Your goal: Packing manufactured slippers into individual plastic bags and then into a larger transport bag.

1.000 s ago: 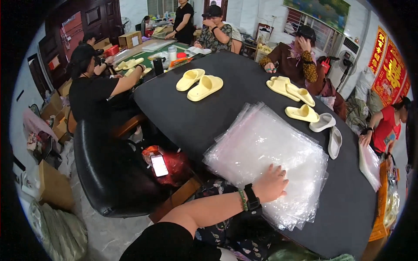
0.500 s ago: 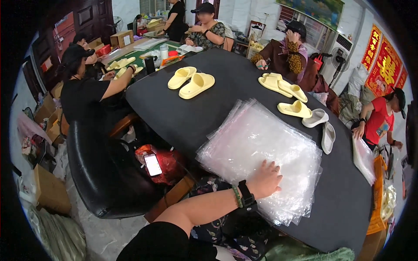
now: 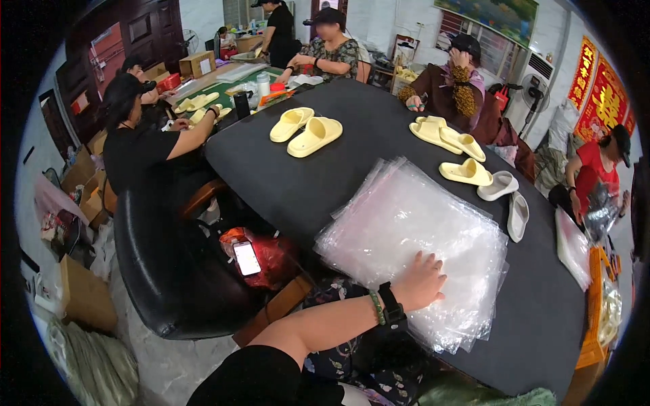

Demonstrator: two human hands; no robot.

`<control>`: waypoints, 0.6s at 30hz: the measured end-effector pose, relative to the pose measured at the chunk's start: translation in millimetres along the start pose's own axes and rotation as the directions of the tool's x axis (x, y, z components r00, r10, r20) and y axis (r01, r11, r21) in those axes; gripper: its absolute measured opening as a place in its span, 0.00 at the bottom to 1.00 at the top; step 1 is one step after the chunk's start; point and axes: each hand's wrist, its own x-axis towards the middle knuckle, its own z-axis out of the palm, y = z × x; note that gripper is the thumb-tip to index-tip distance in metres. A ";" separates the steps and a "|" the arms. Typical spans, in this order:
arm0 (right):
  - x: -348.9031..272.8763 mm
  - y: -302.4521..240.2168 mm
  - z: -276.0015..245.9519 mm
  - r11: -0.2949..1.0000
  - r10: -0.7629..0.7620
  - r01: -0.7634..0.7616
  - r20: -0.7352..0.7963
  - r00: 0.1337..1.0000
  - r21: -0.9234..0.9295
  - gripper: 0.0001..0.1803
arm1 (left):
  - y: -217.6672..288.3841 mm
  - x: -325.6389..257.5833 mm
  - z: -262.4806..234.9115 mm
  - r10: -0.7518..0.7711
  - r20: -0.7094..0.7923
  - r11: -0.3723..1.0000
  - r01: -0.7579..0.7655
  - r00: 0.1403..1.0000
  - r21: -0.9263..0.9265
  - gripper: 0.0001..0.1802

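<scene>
While its fingers (image 3: 439, 265) lie spread and flat, clamped on nothing, the person's hand (image 3: 418, 284) presses down on the near edge of a fanned stack of clear plastic bags (image 3: 420, 230). Which hand it is cannot be told for sure; the forearm, with a black watch (image 3: 391, 310) and a green bead bracelet (image 3: 376, 308), comes in from the lower left, so it is most likely the left. The other hand is out of view.

The stack lies on the dark bench (image 3: 325, 183), at the edge nearest the person. No bag looks lifted off or opened, and none visibly holds a slipper. Beyond the stack, loose footwear waits: a yellow slipper (image 3: 466, 172) just past its far corner, two pale grey slippers (image 3: 508, 199) beside that, a yellow pair (image 3: 443, 134) further back, and another yellow pair (image 3: 305, 130) toward the far left. Judging from this, bagging has hardly begun here: all the slippers in sight lie bare, and the pile of bags looks full.
</scene>
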 end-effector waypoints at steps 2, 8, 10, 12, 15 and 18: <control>-21.3 14.8 -1.9 0.999 0.033 -0.032 -0.022 0.999 0.013 0.38 | 1.6 1.4 0.7 0.003 0.030 1.000 -0.003 1.000 -0.004 0.30; -91.4 62.0 -17.7 0.986 0.163 -0.157 -0.117 0.980 0.054 0.38 | -3.3 0.3 6.4 -0.005 0.003 1.000 0.005 1.000 0.003 0.29; -110.7 75.1 -21.7 0.980 0.198 -0.189 -0.150 0.969 0.068 0.38 | -2.9 -1.6 10.3 0.009 -0.006 1.000 -0.009 1.000 -0.001 0.29; -123.8 84.0 -25.5 0.976 0.215 -0.203 -0.177 0.960 0.084 0.38 | -1.7 -3.9 7.8 -0.004 -0.006 1.000 0.004 1.000 0.005 0.29; -119.5 88.0 -34.3 0.976 0.210 -0.189 -0.224 0.952 0.109 0.37 | -2.8 -1.0 2.8 -0.003 -0.012 0.999 0.003 1.000 0.035 0.29; -93.0 77.8 -46.9 0.982 0.169 -0.138 -0.267 0.949 0.132 0.37 | 1.4 -4.1 0.3 0.001 0.001 1.000 -0.001 1.000 0.024 0.29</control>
